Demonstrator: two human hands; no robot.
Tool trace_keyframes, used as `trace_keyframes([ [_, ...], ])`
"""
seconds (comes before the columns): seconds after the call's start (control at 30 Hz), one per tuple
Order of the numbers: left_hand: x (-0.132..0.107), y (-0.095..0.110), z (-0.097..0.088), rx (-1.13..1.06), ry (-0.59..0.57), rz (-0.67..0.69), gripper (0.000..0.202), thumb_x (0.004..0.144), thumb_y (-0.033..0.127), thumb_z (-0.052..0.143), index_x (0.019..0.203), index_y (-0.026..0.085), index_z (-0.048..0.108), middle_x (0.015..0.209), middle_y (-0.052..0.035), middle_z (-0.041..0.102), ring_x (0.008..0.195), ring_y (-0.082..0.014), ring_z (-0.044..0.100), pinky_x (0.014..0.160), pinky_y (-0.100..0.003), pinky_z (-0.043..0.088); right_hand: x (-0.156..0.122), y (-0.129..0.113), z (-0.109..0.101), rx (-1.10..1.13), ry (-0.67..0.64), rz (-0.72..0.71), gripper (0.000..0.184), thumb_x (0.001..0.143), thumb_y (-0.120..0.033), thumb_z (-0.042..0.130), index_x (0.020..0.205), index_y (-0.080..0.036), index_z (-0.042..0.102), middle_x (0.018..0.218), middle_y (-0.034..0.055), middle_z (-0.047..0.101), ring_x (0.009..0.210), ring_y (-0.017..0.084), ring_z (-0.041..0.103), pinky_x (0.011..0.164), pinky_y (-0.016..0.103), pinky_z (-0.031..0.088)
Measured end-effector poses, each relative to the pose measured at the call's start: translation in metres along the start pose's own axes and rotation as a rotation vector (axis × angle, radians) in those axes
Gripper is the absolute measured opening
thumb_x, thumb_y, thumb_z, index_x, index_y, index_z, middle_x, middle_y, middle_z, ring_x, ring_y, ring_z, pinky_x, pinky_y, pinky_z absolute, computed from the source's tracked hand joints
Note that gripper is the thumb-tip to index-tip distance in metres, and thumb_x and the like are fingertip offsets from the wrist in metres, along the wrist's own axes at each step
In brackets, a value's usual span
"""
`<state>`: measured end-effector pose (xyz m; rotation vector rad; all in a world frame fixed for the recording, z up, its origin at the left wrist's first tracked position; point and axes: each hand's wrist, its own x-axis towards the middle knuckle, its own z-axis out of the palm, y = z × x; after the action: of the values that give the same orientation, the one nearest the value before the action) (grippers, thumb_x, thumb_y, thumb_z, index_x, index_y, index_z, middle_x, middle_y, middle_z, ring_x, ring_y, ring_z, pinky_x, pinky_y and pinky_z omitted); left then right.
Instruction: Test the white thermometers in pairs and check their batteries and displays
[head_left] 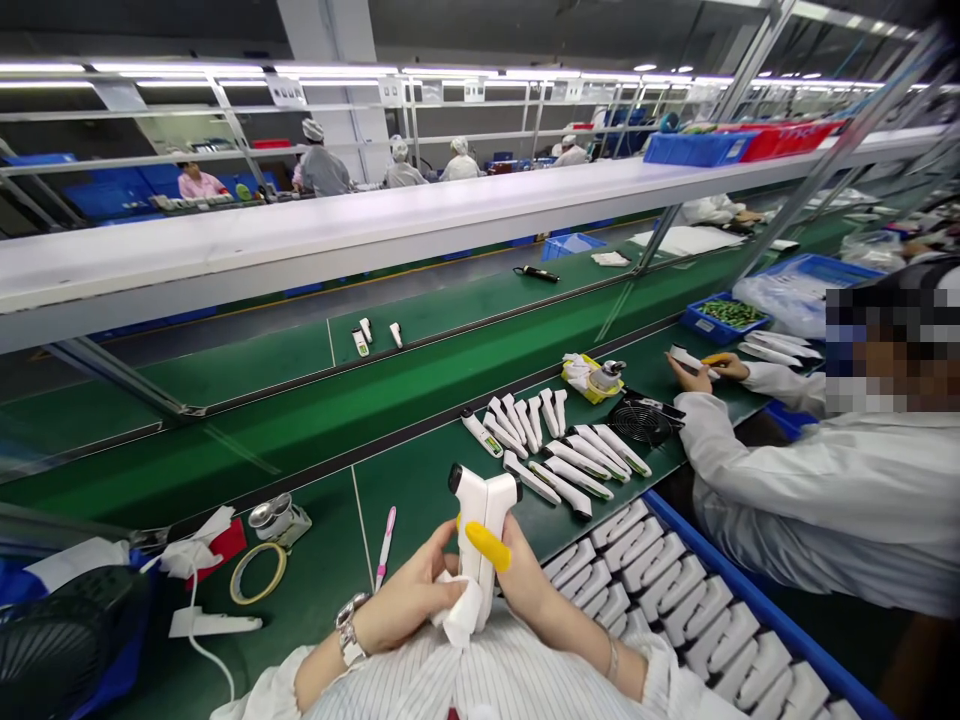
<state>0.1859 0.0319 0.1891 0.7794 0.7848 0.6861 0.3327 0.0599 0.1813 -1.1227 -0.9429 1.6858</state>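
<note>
head view: two white devices partly behind the hands and cloth

Striped smock — 1 silver watch, yellow finger cot

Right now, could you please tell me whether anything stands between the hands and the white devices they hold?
Yes: a white cloth, bunched between the left hand and the lower end of the white devices, and a yellow finger cover on the right hand.
</note>
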Motion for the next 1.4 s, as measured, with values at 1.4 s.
trace_keyframes([
  [1.4,0.006,-0.005,0.000,0.172,0.060,0.190,0.075,0.074,0.047,0.061,0.138,0.026,0.027,0.118,-0.0102,0.057,0.103,-0.0258,0.055,0.091,-0.042,0.041,-0.004,0.004,0.008,0.011,-0.051,0.013,0.055,0.064,-0.044,0.072,0.106,-0.016,0.052,0.086,0.0061,0.064,0.074,0.020,0.058,0.070,0.034,0.045],
])
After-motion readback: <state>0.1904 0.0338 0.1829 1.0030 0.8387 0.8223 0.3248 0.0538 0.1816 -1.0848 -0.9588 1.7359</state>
